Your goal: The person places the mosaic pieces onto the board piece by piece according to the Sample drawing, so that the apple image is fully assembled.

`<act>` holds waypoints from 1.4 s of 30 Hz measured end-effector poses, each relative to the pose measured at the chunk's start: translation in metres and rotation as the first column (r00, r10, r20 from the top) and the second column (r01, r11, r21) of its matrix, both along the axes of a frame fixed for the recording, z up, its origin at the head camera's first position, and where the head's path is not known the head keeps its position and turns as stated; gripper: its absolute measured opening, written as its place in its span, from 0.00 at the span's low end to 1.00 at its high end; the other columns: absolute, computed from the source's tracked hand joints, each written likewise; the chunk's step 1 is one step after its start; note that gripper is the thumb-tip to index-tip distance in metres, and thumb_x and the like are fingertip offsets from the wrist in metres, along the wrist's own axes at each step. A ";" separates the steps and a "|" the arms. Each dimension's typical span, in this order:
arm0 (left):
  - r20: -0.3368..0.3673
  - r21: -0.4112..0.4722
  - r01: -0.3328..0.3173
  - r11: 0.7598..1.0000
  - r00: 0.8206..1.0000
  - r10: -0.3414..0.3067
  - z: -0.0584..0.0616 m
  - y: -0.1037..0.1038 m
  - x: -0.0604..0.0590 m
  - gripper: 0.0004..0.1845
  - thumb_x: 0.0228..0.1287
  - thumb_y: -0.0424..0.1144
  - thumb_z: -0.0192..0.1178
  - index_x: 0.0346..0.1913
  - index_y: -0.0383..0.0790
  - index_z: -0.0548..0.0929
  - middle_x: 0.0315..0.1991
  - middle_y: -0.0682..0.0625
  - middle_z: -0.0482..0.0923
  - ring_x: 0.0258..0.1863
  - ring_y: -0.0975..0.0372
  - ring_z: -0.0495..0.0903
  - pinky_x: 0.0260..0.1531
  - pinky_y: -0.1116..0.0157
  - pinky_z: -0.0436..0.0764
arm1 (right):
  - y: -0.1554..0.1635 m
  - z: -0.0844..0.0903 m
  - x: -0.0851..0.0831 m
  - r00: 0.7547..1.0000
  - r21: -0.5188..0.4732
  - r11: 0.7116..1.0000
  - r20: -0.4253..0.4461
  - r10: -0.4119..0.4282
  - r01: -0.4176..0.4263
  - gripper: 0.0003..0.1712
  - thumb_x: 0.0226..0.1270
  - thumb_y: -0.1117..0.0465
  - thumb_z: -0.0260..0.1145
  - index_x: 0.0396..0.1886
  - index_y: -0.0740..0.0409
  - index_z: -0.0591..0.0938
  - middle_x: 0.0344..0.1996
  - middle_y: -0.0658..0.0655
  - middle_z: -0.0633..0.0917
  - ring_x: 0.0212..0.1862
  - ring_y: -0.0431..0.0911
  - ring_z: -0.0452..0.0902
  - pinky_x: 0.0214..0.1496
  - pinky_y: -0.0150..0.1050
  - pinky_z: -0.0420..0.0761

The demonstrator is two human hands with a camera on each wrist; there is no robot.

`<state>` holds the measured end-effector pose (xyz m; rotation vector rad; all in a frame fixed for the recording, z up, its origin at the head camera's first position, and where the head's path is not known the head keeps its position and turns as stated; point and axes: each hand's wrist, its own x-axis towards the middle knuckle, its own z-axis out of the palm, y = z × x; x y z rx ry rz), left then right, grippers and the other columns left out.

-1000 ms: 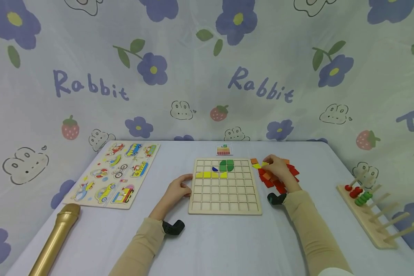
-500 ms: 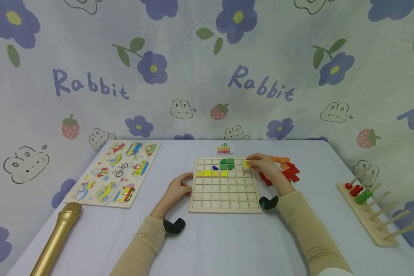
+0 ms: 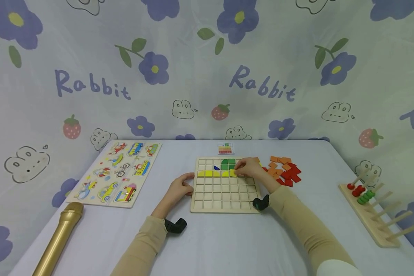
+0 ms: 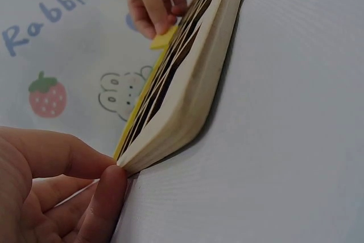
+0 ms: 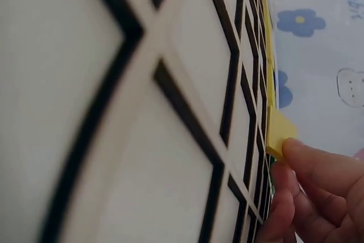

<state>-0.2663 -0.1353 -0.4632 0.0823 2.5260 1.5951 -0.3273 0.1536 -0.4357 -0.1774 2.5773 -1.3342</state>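
A wooden grid board (image 3: 226, 196) lies on the white cloth. My left hand (image 3: 179, 188) holds its left edge, thumb and index finger pinching the rim (image 4: 165, 132) in the left wrist view. Between thumb and fingertips, my right hand (image 3: 253, 170) pinches a yellow tile (image 5: 278, 131), tilted at the grid in the right wrist view. In the head view that tile is at the right end of a row of yellow pieces (image 3: 208, 173). Green tiles (image 3: 225, 165), partly covered by my right fingers, and a small blue piece (image 3: 216, 168) sit above the row.
Loose orange tiles (image 3: 280, 159) and red tiles (image 3: 291, 175) lie right of the board. Behind it is a small picture card (image 3: 225, 148). A vehicle puzzle board (image 3: 124, 174) and gold microphone (image 3: 60, 234) lie left; a wooden peg stand with beads (image 3: 372, 218) is at far right.
My right hand has come left from the loose tiles to the board, carrying the yellow tile to the yellow row's end. My left hand keeps its hold on the board's edge.
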 end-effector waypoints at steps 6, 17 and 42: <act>-0.009 -0.001 -0.004 1.000 1.000 0.004 -0.001 0.000 0.000 0.32 0.48 0.27 0.58 0.62 0.39 0.71 0.34 0.46 0.80 0.25 0.63 0.77 0.29 0.67 0.78 | 0.000 0.000 0.001 0.993 0.104 0.991 -0.080 0.088 -0.079 0.09 0.55 0.64 0.68 0.36 0.61 0.84 0.33 0.56 0.82 0.35 0.46 0.74 0.36 0.37 0.74; -0.009 0.009 -0.003 1.000 1.000 0.003 -0.001 0.000 0.000 0.33 0.48 0.27 0.57 0.62 0.39 0.71 0.38 0.45 0.80 0.25 0.63 0.78 0.29 0.67 0.78 | 0.015 0.005 -0.001 0.998 0.031 0.999 -0.057 0.015 -0.014 0.15 0.59 0.62 0.65 0.46 0.61 0.81 0.36 0.59 0.79 0.36 0.47 0.73 0.35 0.38 0.74; 0.007 0.018 -0.006 1.000 1.000 0.006 -0.004 0.000 -0.001 0.32 0.48 0.26 0.57 0.62 0.39 0.71 0.31 0.45 0.79 0.26 0.62 0.77 0.30 0.67 0.79 | 0.077 -0.004 -0.006 0.986 0.166 0.973 0.005 -0.164 0.161 0.25 0.59 0.55 0.64 0.54 0.64 0.76 0.50 0.65 0.75 0.48 0.55 0.68 0.53 0.49 0.70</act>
